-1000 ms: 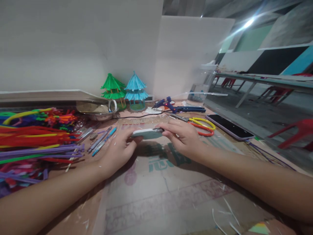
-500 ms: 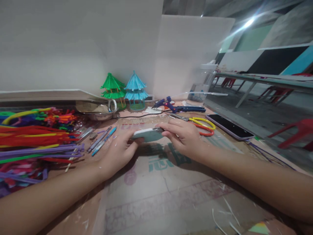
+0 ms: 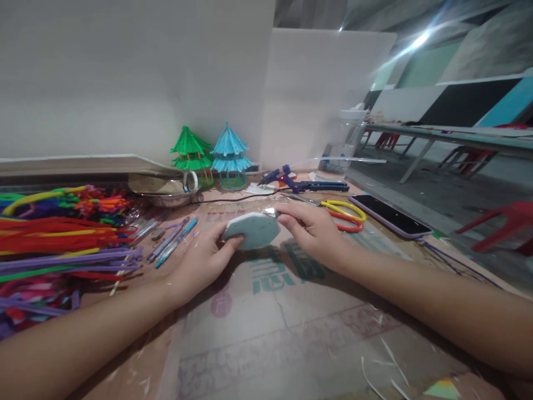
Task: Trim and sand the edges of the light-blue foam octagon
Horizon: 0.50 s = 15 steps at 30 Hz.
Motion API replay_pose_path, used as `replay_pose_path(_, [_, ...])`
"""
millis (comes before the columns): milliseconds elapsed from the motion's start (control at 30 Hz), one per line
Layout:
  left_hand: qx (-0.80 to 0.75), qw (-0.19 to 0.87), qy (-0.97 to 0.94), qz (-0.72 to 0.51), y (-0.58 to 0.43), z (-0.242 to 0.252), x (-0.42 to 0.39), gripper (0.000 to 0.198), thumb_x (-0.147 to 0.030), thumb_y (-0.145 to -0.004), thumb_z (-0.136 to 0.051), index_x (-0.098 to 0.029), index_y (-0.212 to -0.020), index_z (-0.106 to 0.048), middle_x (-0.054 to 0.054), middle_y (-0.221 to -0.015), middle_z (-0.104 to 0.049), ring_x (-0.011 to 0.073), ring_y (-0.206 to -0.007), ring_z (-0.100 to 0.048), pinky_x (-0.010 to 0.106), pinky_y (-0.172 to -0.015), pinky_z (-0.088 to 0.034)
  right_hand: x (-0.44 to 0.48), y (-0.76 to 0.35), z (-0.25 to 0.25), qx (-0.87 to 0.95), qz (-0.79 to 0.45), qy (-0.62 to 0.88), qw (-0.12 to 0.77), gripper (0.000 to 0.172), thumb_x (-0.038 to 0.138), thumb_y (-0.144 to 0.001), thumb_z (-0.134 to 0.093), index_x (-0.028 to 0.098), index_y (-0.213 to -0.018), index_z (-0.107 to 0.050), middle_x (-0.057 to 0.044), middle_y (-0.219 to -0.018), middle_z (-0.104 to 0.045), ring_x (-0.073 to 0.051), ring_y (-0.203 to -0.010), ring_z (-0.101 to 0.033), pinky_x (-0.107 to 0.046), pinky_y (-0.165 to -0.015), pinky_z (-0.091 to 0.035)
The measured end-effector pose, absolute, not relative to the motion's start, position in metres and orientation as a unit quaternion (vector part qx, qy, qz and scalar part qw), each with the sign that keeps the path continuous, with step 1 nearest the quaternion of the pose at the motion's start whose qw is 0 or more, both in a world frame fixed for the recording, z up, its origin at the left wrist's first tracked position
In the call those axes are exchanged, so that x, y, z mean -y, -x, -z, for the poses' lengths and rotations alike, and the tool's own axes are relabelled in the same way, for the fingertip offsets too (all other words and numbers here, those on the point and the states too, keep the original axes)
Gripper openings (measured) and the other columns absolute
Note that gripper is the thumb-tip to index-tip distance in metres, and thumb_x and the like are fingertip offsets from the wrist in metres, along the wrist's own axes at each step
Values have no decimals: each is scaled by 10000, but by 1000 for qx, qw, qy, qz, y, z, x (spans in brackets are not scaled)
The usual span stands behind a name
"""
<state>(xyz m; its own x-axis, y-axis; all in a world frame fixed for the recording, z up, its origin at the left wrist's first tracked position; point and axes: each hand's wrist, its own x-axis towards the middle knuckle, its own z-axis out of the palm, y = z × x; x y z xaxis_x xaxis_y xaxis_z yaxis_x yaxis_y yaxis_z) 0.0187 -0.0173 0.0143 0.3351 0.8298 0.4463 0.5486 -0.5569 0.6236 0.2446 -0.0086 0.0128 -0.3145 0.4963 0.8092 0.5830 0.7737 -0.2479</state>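
While my left hand (image 3: 207, 253) clamps a pale faceted disc (image 3: 254, 231), my feed shows the right hand (image 3: 312, 228) pinching a shiny metal piece (image 3: 270, 211) at its rim.

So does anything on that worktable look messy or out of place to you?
Yes: thin white scraps lie scattered over the printed sheet, mostly toward the near right, looking like stray offcuts. The held pale disc shows no obvious damage, and I see no spill.
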Motion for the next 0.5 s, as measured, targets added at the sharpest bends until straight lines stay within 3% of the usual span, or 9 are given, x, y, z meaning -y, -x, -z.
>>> replay_pose_path(333, [-421,164,-815,-362,-18,-15,21,305,-335,-868,-491,-166,-1067,-649,72,-1000,-721,243,-913,-650,365,-817,-532,15,-245,-20,843,65,313,433,275,294,-963,-453,201,-1082,-684,-62,-916,-726,-186,-844,-657,-316,-752,-502])
replay_pose_path(500, [-423,107,-832,-343,-14,-14,22,344,-339,-898,-466,-187,-1159,-631,86,-1144,-691,274,-1069,-614,410,-913,-501,14,-249,-27,850,142,298,410,270,295,-961,-473,162,-1057,-687,-66,-813,-694,-176,-750,-610,-286,-664,-454])
